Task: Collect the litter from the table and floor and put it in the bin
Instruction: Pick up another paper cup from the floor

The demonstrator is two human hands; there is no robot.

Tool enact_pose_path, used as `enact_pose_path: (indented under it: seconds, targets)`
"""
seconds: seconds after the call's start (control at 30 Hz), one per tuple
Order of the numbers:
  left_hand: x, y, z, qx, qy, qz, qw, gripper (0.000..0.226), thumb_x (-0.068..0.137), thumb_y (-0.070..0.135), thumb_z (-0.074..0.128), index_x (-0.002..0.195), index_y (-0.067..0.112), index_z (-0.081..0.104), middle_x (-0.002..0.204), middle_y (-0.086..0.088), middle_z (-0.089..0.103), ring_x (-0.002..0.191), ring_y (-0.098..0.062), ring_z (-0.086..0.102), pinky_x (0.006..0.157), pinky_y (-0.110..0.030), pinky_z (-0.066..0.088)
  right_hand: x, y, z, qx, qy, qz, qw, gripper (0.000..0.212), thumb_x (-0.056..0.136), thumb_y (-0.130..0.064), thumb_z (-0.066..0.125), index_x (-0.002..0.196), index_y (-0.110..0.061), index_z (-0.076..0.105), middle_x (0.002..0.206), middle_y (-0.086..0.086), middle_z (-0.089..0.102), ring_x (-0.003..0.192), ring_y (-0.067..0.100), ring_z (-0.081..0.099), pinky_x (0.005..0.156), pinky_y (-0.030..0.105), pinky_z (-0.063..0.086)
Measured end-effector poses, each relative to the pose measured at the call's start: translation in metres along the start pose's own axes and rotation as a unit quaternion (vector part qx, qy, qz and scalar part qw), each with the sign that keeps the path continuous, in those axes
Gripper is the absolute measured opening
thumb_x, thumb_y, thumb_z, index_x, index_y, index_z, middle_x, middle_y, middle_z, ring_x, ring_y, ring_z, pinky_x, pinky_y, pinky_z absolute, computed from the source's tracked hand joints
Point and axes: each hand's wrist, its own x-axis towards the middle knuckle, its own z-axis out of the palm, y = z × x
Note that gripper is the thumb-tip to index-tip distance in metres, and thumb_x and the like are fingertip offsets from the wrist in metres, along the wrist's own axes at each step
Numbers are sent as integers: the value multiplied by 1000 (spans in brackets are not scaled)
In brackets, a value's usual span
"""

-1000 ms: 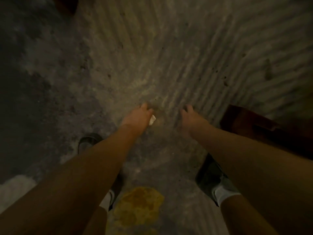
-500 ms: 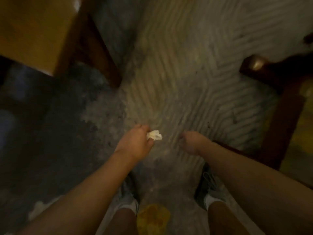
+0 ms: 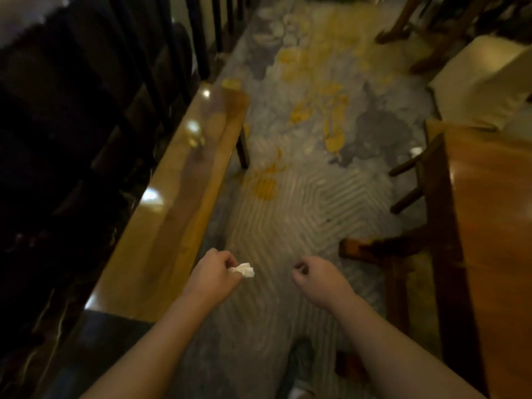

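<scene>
My left hand [image 3: 214, 276] is closed around a small crumpled white tissue [image 3: 244, 270], which sticks out past the fingers. Level with it and a little to the right, my right hand [image 3: 319, 279] is curled into a loose fist with nothing visible in it. Both hands hover above the patterned grey and yellow carpet [image 3: 288, 226]. No bin is in view.
A long glossy wooden bench [image 3: 178, 203] runs along the left, backed by dark railings [image 3: 86, 110]. A wooden table [image 3: 495, 240] with dark legs stands at the right, and a cream cushioned seat [image 3: 483, 79] behind it. The carpeted aisle runs forward between them.
The view has risen from looking straight down at the floor to looking along the aisle. My left hand came up from the floor with the tissue in it; my right hand curled shut.
</scene>
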Motion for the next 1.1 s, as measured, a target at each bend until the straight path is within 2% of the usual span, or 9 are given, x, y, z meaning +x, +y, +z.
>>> enact_pose_path:
  seconds: [0.1,0.23,0.43,0.63,0.77,1.0,1.1]
  targets:
    - [29,51,-29,-3,6,10,1000,10,79,34,73,84,27,66,87,7,62,77,-11,60,66,-33,48,13,8,-57,20,41,7,999,29,89,-39,58,105,-17,68,107,6,70,101,23,64,82,32,47]
    - [90,120,-50,0,7,17,1000,13,77,38,74,83,30,66,81,11,68,76,-5,62,70,-35,56,58,34,-128,28,71,-6,997,28,89,-40,56,102,-18,67,106,5,68,100,24,62,81,32,47]
    - [189,228,-75,15,48,41,998,14,75,46,75,78,41,62,74,17,66,67,3,61,54,-21,44,137,78,-242,38,80,-27,996,30,90,-41,53,104,-18,65,107,5,64,99,23,61,83,36,50]
    - [275,351,-91,18,37,97,994,16,79,44,75,79,36,61,76,14,65,69,-1,60,53,-22,42,193,123,-354,31,104,-4,994,27,90,-41,54,103,-19,64,106,4,64,99,23,60,81,35,49]
    - [345,420,-93,26,21,136,990,15,80,44,73,82,33,62,80,12,67,72,-5,62,62,-30,52,235,154,-411,39,117,33,992,25,89,-43,55,100,-23,65,104,1,65,98,22,61,79,35,50]
    - [535,541,-85,60,-28,234,970,17,82,45,69,83,30,61,79,10,65,71,-8,60,62,-33,53,356,198,-520,18,181,100,978,25,88,-46,55,98,-25,64,100,-2,64,94,19,62,78,39,53]
    - [615,596,-90,77,-62,269,958,16,83,41,68,82,27,61,78,5,65,71,-15,61,64,-40,55,406,209,-566,14,203,134,970,26,88,-46,56,100,-25,65,102,0,65,95,20,63,79,41,54]
